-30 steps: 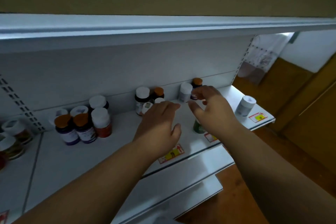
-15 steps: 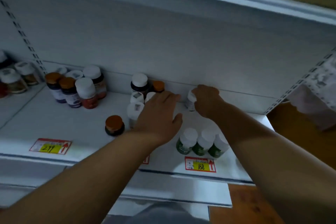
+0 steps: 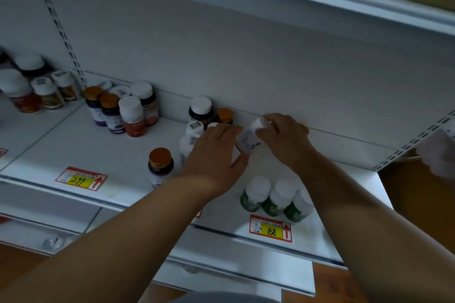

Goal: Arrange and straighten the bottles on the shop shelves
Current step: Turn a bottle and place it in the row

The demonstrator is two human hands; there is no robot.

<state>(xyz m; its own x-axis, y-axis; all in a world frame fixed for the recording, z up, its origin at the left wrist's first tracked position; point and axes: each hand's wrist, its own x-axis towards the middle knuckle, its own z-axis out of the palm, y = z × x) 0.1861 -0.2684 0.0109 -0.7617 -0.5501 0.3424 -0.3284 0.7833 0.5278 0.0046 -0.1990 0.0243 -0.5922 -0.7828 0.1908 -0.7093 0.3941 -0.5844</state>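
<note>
while both arms are reaching in from the bottom edge of the head view, the right hand [image 3: 283, 140] is curling its fingers and thumb round a small white bottle [image 3: 250, 138], which is tilting with its cap toward one o'clock, close to the back panel of the shelf [image 3: 73, 145]. the left hand [image 3: 214, 155] is lying at nine o'clock of that bottle, fingers fairly straight and spread flat – its fingertips are sitting right at the bottle's label, though whether they are actually touching is hard to tell, and it is gripping nothing.

at nine o'clock of the left hand a white bottle [image 3: 188, 144] is standing partly hidden by the knuckles, with a smaller white-capped one [image 3: 195, 126] just behind it. at eleven o'clock a dark bottle with a white cap [image 3: 200, 110] and an orange-capped bottle [image 3: 225, 115] are standing against the back panel. a lone orange-capped dark bottle [image 3: 160, 166] is standing at eight o'clock, near the front edge. three green bottles [image 3: 275, 198] with white caps are huddling in a row at five o'clock, touching one another, under the right forearm – just behind a yellow price tag [image 3: 270, 229] reading 168. a second tag [image 3: 80, 178] reading 299 is sitting far out at nine o'clock, and a mixed cluster of bottles [image 3: 123, 108] is standing at ten o'clock.
</note>
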